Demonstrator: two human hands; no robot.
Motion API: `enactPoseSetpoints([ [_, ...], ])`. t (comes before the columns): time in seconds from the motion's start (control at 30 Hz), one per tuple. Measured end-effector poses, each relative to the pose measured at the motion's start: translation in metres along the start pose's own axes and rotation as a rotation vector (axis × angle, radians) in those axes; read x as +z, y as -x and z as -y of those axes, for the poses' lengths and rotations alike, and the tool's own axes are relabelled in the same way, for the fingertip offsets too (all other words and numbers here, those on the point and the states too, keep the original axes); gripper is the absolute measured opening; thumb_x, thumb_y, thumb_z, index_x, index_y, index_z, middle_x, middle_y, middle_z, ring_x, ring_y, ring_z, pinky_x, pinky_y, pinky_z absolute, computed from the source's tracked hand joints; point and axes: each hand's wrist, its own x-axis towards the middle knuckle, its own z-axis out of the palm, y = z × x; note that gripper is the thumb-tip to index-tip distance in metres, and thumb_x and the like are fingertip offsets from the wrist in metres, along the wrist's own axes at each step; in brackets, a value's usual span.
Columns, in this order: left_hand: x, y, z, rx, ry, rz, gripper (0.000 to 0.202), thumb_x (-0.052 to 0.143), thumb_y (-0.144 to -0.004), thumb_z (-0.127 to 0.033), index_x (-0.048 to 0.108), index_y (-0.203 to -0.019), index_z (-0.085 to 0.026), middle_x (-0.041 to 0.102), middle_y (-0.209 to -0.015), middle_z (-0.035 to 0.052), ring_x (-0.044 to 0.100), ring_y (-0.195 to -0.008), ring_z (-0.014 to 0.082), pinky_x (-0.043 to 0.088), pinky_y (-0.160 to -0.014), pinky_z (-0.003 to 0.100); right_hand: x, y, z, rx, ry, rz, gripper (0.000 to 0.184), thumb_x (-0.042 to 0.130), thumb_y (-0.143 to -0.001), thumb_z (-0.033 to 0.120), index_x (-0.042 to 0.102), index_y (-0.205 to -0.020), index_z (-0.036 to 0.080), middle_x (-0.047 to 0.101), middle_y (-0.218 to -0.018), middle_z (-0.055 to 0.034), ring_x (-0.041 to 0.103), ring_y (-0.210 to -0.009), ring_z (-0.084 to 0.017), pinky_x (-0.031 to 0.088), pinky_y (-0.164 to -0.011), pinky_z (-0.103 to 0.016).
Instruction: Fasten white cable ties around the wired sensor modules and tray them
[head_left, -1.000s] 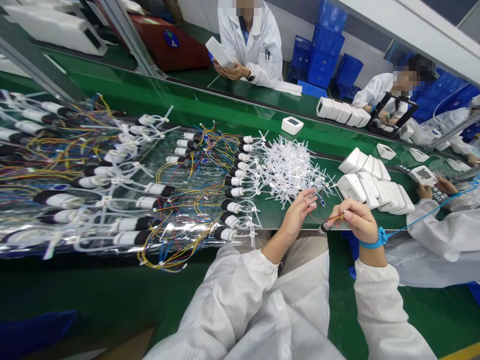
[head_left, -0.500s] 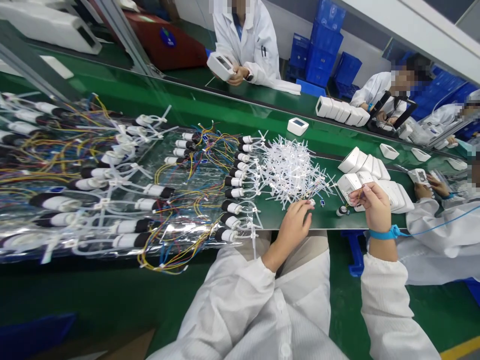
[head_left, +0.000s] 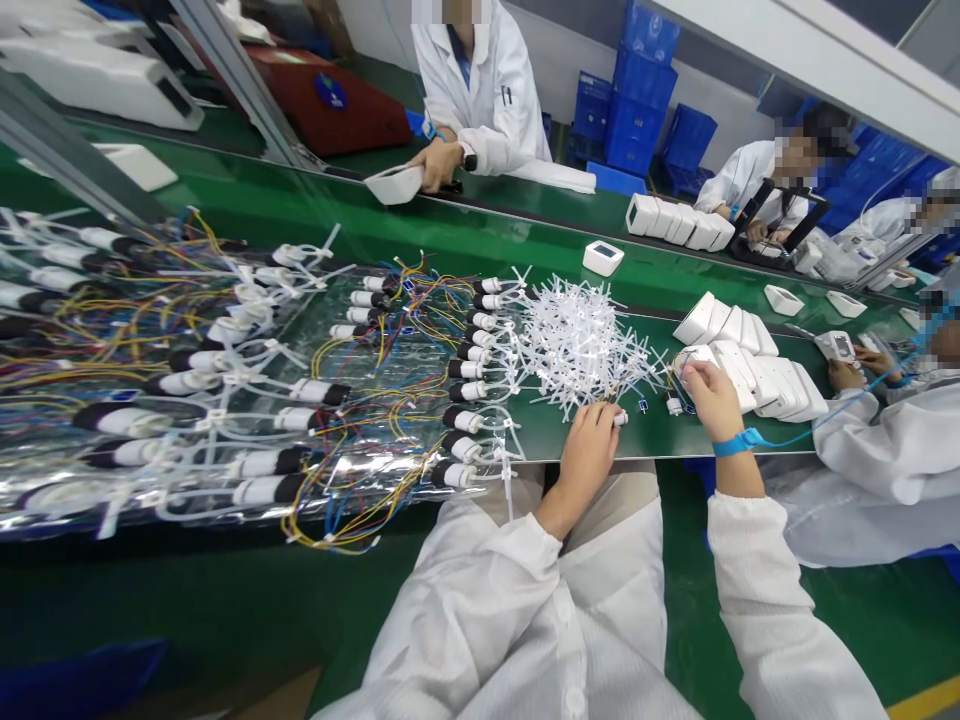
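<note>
The green bench (head_left: 551, 435) carries white tubing (head_left: 574, 340) and white casings (head_left: 763, 382).

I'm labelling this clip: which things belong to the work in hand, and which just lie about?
Likely in the work: left hand; white cylinder at its fingertips; right hand; small part and white housings near it; white tube pile; wired cylinders.
Probably just lying about: blue crates; red object.
</note>
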Motion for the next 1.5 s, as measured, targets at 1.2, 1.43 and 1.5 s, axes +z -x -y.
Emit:
enactPoseSetpoints([
  [1.2, -0.070, 0.085, -0.028, -0.050, 0.573, 0.086, 0.026, 0.070, -0.109, -0.026, 0.081, -0.133, -0.028, 0.079, -0.123, 0.0106, 0.076, -0.116, 0.0264, 0.062, -0.104, 0.042, 0.072, 0.207, 0.026, 0.444, -0.584, 0.265, 0.045, 0.088, -0.092, 0.061, 0.087, -0.120, 0.027, 0.082, -0.121, -0.0098, 0.076, -0.098, -0.026, 0.066, -0.078, -0.037],
  [1.43, -0.063, 0.091, -0.018, 0.016, 0.445, -0.087, 0.037, 0.080, -0.105, -0.032, 0.074, -0.142, -0.032, 0.064, -0.149, 0.0131, 0.070, -0.135, 0.0302, 0.070, -0.097, 0.040, 0.079, 0.223, 0.025, 0.553, -0.778, 0.303, 0.051, 0.093, -0.089, 0.059, 0.085, -0.129, 0.028, 0.080, -0.136, -0.0107, 0.078, -0.108, -0.028, 0.070, -0.084, -0.040],
  [1.5, -0.057, 0.093, -0.016, -0.057, 0.501, -0.131, 0.048, 0.084, -0.102, -0.033, 0.070, -0.148, -0.034, 0.056, -0.158, 0.0136, 0.069, -0.137, 0.0304, 0.072, -0.090, 0.037, 0.081, 0.225, 0.024, 0.568, -0.828, 0.261, 0.050, 0.094, -0.089, 0.056, 0.084, -0.128, 0.028, 0.081, -0.135, -0.0104, 0.078, -0.110, -0.028, 0.070, -0.089, -0.041],
])
